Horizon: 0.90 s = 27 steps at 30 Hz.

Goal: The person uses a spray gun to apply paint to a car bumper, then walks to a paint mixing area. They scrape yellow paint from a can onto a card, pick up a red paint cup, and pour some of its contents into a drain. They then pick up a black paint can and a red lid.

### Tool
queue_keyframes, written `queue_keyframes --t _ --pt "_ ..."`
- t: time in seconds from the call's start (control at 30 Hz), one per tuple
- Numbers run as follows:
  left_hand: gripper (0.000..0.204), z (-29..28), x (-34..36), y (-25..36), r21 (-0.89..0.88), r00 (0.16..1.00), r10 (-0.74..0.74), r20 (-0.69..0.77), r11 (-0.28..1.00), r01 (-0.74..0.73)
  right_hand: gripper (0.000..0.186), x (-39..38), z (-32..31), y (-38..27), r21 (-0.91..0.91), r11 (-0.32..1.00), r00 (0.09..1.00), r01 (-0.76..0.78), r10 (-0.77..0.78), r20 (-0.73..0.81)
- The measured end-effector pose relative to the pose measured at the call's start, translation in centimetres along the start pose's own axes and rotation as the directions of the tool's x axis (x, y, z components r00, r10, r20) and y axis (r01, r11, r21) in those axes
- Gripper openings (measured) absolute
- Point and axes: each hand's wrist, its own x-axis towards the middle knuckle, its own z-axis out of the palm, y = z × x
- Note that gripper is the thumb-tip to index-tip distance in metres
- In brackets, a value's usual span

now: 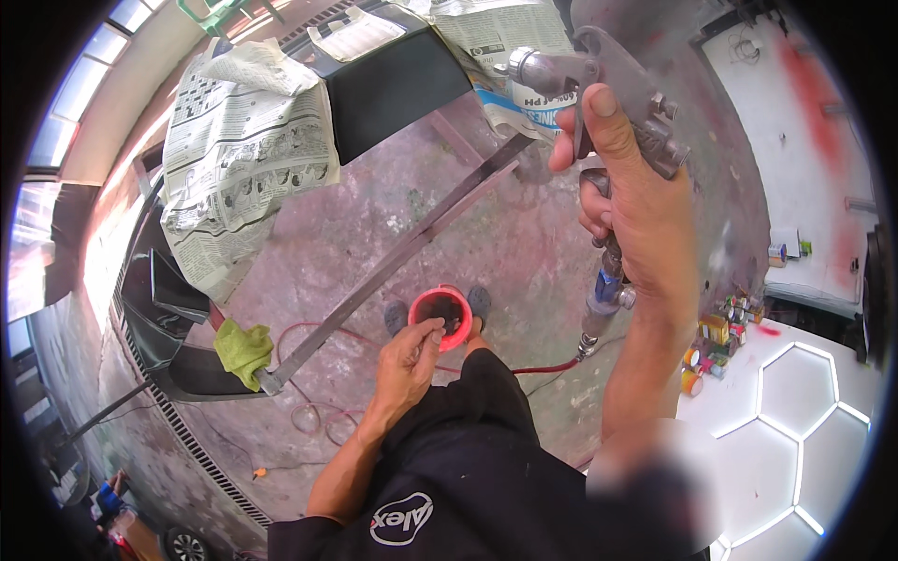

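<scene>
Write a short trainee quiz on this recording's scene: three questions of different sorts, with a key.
1. What tool does the right grip hold?
2. True or false: the left grip is closer to the red round plastic container than to the lime-green crumpled cloth.
3. Which material lies on both sides of the flat black panel?
A. Clear plastic film
B. Printed newspaper sheets
C. Brown cardboard

Key
1. A grey metal spray gun.
2. True.
3. B.
</scene>
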Motion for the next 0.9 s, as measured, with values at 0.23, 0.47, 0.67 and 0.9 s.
queue_keyframes --t 0.23,0.47,0.67,0.9 --pt "0.024 0.7 0.8 0.3 -0.041 1.0 0.008 -0.001 0.999 -0.008 0.065 1.8 -1.4 1.0 0.078 0.996 0.999 -0.034 0.034 0.0" --pt "0.023 0.6 0.6 0.5 0.013 1.0 0.027 0.005 1.0 -0.028 0.062 2.1 -2.8 3.6 0.002 0.995 0.993 -0.101 0.101 -0.056" --pt "0.026 0.4 0.6 -0.2 0.083 0.993 0.111 0.035 0.99 -0.114 0.061 2.4 -2.3 3.1 -0.021 0.998 0.997 -0.063 0.061 -0.054" --pt "0.025 0.3 0.4 0.0 0.054 0.998 0.064 0.009 0.996 -0.064 0.061 1.9 -0.5 1.2 0.013 1.0 1.0 -0.008 0.008 -0.013"
